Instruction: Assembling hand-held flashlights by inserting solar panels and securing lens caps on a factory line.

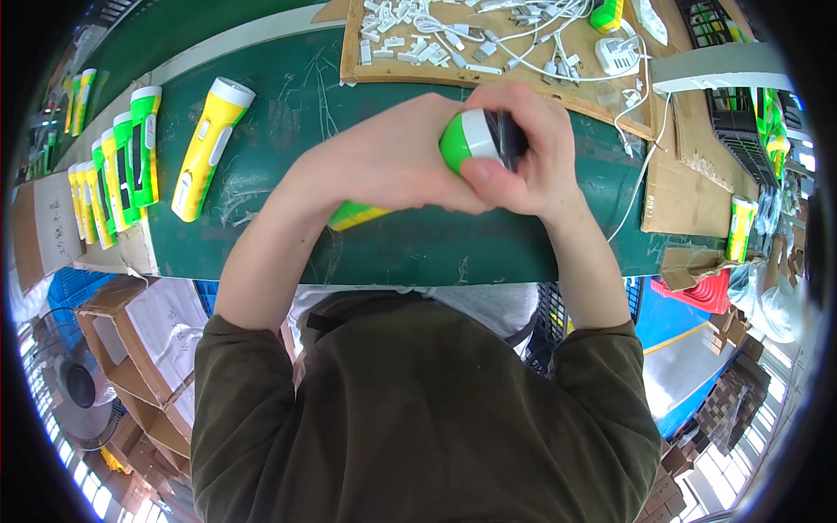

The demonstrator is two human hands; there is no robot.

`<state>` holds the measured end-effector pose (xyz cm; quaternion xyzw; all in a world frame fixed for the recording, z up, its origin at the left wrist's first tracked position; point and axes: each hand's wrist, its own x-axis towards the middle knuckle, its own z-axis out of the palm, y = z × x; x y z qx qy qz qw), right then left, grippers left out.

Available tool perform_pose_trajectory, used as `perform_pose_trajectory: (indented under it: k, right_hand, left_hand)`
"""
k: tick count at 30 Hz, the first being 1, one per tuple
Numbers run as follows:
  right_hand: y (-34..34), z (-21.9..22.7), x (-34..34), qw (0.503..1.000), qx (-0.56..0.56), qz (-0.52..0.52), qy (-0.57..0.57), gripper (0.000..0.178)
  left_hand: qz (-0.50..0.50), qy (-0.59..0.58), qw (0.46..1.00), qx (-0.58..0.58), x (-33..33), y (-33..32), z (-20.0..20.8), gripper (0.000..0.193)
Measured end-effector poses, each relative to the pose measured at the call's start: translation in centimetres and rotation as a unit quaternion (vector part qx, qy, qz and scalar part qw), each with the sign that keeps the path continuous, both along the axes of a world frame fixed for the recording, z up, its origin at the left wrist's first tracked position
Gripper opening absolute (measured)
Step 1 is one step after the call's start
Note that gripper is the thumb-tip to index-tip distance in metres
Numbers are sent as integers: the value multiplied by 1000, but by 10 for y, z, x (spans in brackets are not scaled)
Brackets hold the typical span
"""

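Above the green work surface (418,248), both my hands are closed around one green and yellow flashlight (452,146). My left hand (384,161) wraps its body, and the tail end shows below the wrist. At the head end, my right hand (547,161) curls its fingers and thumb around the white ring and dark front. Most of the body is hidden by my left hand. To the left, a yellow flashlight with a white head (209,148) lies apart on the surface. Further left stands a row of several green and yellow flashlights (144,148).
Beyond my hands lies a wooden tray (418,77) with small white plastic parts, cables and a white charger (616,55). Cardboard (684,196) and another flashlight (740,228) are at the right, near a black crate (741,131). Cardboard boxes (131,349) stand at lower left.
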<state>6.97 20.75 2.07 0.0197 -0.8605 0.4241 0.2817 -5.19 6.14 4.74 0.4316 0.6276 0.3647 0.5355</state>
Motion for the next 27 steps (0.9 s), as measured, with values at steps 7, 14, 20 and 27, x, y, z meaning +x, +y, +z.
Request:
perform_pose_trajectory:
  k: [7,14,20,27]
  right_hand:
    - [17,20,11,982,43,180,23,53]
    - [14,21,20,956,-190,221,-31,68]
    - [10,14,19,919,-292,267,9,73]
    - [18,24,21,980,-136,143,-22,98]
  left_hand:
    - [-52,-71,991,103,-2,1,-9,36]
    - [-68,-291,954,30,-2,0,-10,65]
    - [-39,-334,942,14,4,-1,-14,76]
    - [42,-266,957,108,10,2,-13,83]
